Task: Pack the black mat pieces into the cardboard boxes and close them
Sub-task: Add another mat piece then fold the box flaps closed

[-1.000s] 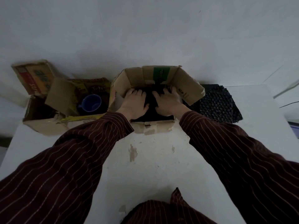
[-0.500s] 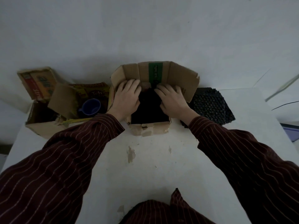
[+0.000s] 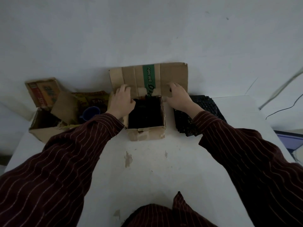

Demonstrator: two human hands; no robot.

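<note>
A small cardboard box [image 3: 146,135] stands open at the table's middle, with black mat pieces [image 3: 145,114] filling it. Its wide far flap [image 3: 131,76], marked with a green stripe, stands upright behind the opening. My left hand [image 3: 122,100] grips the flap's lower left part, fingers curled on the cardboard. My right hand [image 3: 177,97] grips its lower right part the same way. A stack of black studded mat pieces [image 3: 206,105] lies on the table just right of the box, partly under my right sleeve.
Two more open cardboard boxes [image 3: 47,135] sit at the left table edge, one holding a blue cup [image 3: 90,112]. The white table [image 3: 147,169] has chipped paint near the front. A wall rises close behind the boxes. A cable hangs at right.
Both hands left the mat pieces inside the box and moved outward and back to the far flap. The flap now stands upright and flat.
</note>
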